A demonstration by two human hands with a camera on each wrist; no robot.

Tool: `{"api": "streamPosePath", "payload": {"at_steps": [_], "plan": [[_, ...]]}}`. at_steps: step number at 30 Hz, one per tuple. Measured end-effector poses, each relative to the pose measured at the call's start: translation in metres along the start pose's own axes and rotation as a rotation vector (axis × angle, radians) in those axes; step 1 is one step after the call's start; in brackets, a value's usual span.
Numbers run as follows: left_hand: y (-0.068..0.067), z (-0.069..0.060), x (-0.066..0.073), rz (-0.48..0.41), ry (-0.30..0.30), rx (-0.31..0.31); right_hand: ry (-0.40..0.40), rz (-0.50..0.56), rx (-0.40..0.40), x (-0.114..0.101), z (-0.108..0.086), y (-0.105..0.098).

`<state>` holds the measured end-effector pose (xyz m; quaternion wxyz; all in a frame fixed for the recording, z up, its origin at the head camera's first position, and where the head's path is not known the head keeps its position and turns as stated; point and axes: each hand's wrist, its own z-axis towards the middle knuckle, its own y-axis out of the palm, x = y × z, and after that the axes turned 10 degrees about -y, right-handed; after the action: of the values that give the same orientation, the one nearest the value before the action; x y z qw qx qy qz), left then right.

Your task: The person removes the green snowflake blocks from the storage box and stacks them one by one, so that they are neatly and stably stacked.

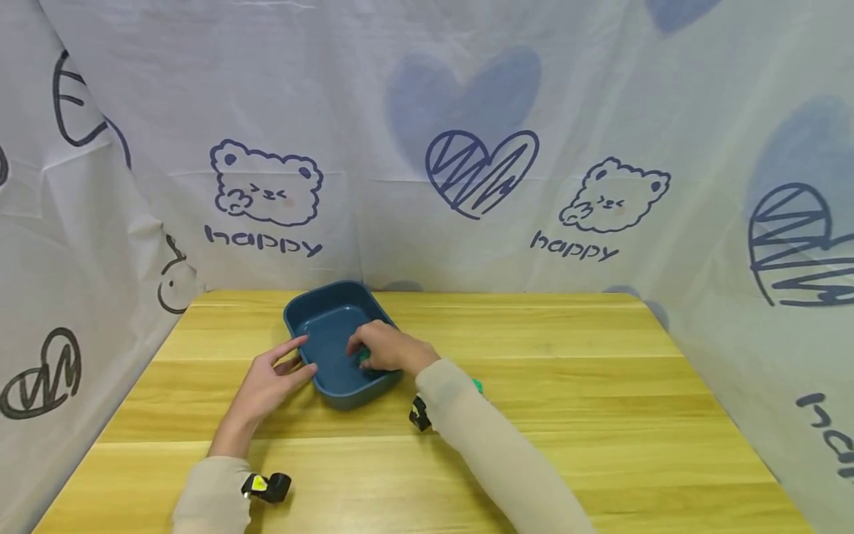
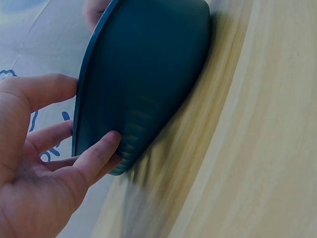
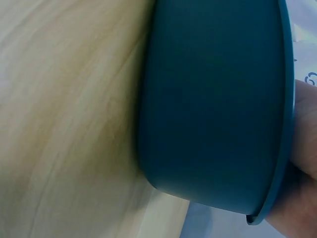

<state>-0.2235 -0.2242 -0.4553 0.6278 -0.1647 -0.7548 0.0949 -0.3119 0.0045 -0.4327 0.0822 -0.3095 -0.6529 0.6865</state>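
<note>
A dark blue rectangular basin point(image 1: 331, 337) with rounded corners stands on the table. My left hand point(image 1: 270, 382) is at its left side, fingers spread and fairly straight, touching the rim and outer wall; the left wrist view shows this hand point(image 2: 47, 163) against the basin's outside point(image 2: 143, 74). My right hand point(image 1: 387, 347) reaches over the right rim into the basin, fingers bent down around a small green object point(image 1: 364, 357). Most of that object is hidden, so its kind cannot be told. In the right wrist view the basin wall point(image 3: 213, 109) covers much of the right hand point(image 3: 303, 148).
Another green thing point(image 1: 477, 386) shows just past my right forearm on the wooden table point(image 1: 567, 371), mostly hidden by the sleeve. A white cloth point(image 1: 373, 245) with bear and heart drawings hangs behind the table and at both sides.
</note>
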Motion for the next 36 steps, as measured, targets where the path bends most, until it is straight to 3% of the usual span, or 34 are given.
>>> {"api": "streamPosePath", "payload": {"at_steps": [14, 27, 36], "plan": [[0.0007, 0.0011, 0.0, 0.002, 0.009, 0.002, 0.046, 0.0, -0.028, 0.0011, -0.0012, 0.0025], [0.0001, 0.0003, -0.0028, 0.007, 0.01, 0.008, 0.073, -0.084, -0.013, -0.0009, 0.0003, 0.0051], [-0.0012, -0.0008, -0.0041, 0.005, 0.011, 0.008, 0.047, -0.024, -0.028, -0.0013, 0.0011, 0.0049]]}}
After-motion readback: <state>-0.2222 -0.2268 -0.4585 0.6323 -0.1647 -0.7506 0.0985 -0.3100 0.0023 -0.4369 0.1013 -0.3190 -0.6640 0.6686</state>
